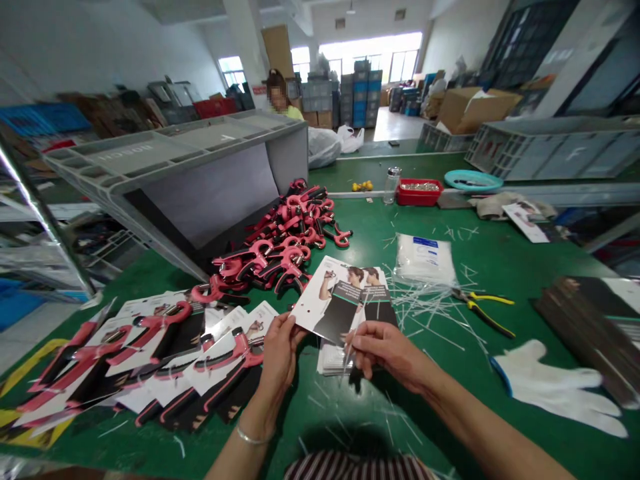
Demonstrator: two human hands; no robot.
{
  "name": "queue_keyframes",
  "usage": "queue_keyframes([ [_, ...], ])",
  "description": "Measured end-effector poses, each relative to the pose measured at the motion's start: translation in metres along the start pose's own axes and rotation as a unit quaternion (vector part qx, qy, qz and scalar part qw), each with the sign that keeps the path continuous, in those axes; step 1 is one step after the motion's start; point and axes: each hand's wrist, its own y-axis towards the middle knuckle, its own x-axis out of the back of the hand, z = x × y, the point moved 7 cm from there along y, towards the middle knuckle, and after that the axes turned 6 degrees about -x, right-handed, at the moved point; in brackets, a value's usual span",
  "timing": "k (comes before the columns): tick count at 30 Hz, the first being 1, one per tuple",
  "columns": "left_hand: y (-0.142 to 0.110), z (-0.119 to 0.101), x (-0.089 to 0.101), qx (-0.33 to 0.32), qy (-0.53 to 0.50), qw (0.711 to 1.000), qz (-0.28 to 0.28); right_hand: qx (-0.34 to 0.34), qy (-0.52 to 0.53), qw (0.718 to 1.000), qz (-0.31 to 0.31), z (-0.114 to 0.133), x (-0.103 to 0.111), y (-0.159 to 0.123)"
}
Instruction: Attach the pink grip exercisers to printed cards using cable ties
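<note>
My left hand is closed on the left edge of a printed cardboard card, thumb on top. The card is tilted and has small holes near its left side. My right hand pinches a thin pale strip, seemingly a cable tie, at the card's lower right edge; the fingers partly hide it. Beneath and behind lie more cards. Left of my left hand, red-and-black hand grip strengtheners rest on similar cards. Further back is a heap of loose grip strengtheners.
Loose white cable ties lie right of the cards, near a bag of them. Yellow-handled pliers, a white glove and a card stack are rightward. A grey crate lies on its side behind the heap. A person is beyond.
</note>
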Motion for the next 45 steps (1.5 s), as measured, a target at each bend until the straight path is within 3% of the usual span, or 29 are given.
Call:
queue_keyframes([
  [6,0.024,-0.029,-0.003,-0.018,0.076,0.996,0.051,-0.002,-0.003,1.000,-0.007,-0.001,0.000,-0.003],
  [10,0.012,-0.039,-0.031,-0.014,0.152,0.975,0.162,0.082,-0.054,0.993,-0.069,0.029,0.011,-0.016],
  [12,0.001,-0.041,-0.051,-0.017,0.182,0.957,0.223,0.152,-0.110,0.974,-0.125,0.054,0.018,-0.025],
  [15,-0.012,-0.042,-0.075,-0.028,0.211,0.939,0.269,0.251,-0.250,0.917,-0.184,0.083,0.020,-0.035],
  [20,-0.017,-0.040,-0.090,-0.038,0.218,0.933,0.283,0.388,-0.468,0.763,-0.219,0.086,0.006,-0.043],
  [23,-0.016,-0.041,-0.091,-0.044,0.215,0.933,0.284,0.408,-0.505,0.729,-0.218,0.078,0.002,-0.039],
  [34,0.001,-0.073,-0.103,-0.125,0.197,0.932,0.277,0.429,-0.521,0.706,-0.215,0.113,-0.014,-0.031],
  [40,0.011,-0.080,-0.111,-0.141,0.177,0.928,0.295,0.415,-0.549,0.700,-0.189,0.125,-0.009,-0.004],
  [42,0.015,-0.083,-0.113,-0.158,0.174,0.927,0.294,0.396,-0.546,0.722,-0.156,0.131,-0.002,0.011],
  [45,0.020,-0.081,-0.110,-0.149,0.152,0.932,0.293,0.314,-0.483,0.813,-0.079,0.132,0.009,0.033],
])
